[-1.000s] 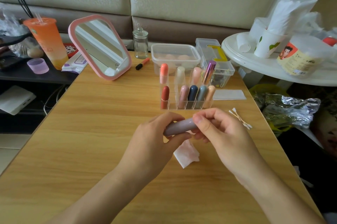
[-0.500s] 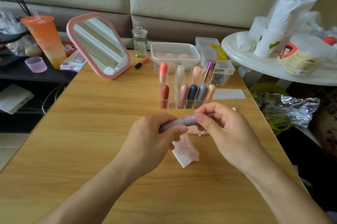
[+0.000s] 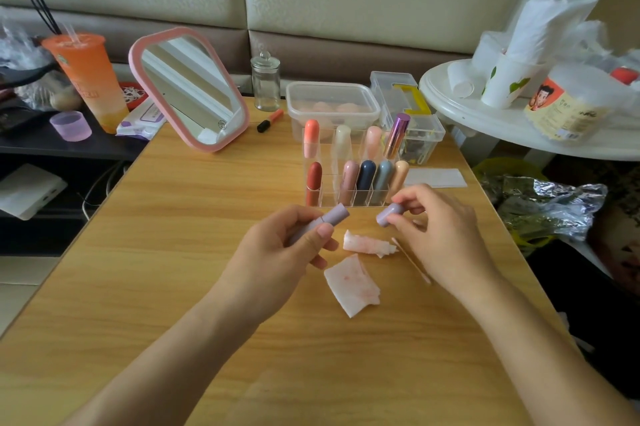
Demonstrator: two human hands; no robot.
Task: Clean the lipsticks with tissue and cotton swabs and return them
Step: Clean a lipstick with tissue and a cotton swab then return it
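- Wooden surface (image 3: 145,287) right under the camera, both forearms reaching out over it.
- Nearest thing on it: a flat tissue (image 3: 351,283), stained pink, between the two wrists.
- Just past that lies a crumpled tissue (image 3: 369,245), also pink-stained, with a swab (image 3: 410,259) lying beside it, partly under the right hand.
- Left hand (image 3: 277,259) has its fingers (image 3: 320,235) wrapped around the lilac lipstick (image 3: 322,221), which is tilted, open end pointing up and right.
- Right hand (image 3: 440,231) pinches the matching lilac cap (image 3: 389,214) at the fingertips; cap and tube are apart, a clear gap between them above the tissues.
- Behind the hands stands the clear rack (image 3: 349,190), two rows of lipsticks upright in their slots, a metallic purple one (image 3: 396,134) leaning at the back right.
- White card (image 3: 434,178) lies flat right of the rack.
- Farther back: lidded tub (image 3: 332,105), glass jar (image 3: 265,82), pink mirror (image 3: 190,89).
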